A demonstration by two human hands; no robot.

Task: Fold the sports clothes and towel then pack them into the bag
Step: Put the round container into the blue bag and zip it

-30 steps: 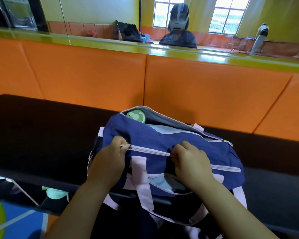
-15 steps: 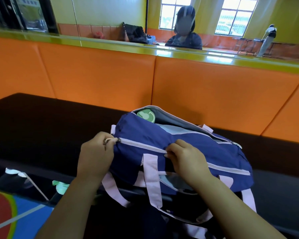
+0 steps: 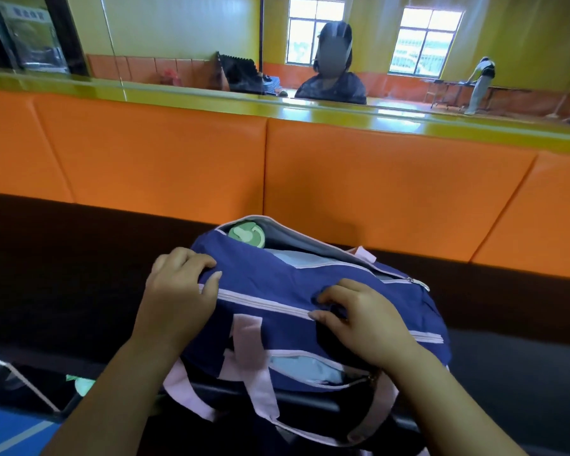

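Zipping grip, I reckon: left hand (image 3: 178,292) clutches navy fabric duffel bag (image 3: 277,284) at 9 o'clock, right hand (image 3: 362,324) fingers (image 3: 334,292) pinch its zip seam.

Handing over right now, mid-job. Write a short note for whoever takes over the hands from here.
Left hand grips the left end of the bag. Right hand pinches the fabric at the near zipper.
The bag lies on the black bench. A light blue cloth and a green bottle lid show inside.
Done: near zipper closed between the hands.
To do: the far top opening gapes; zip it. Whether everything is packed cannot be seen.
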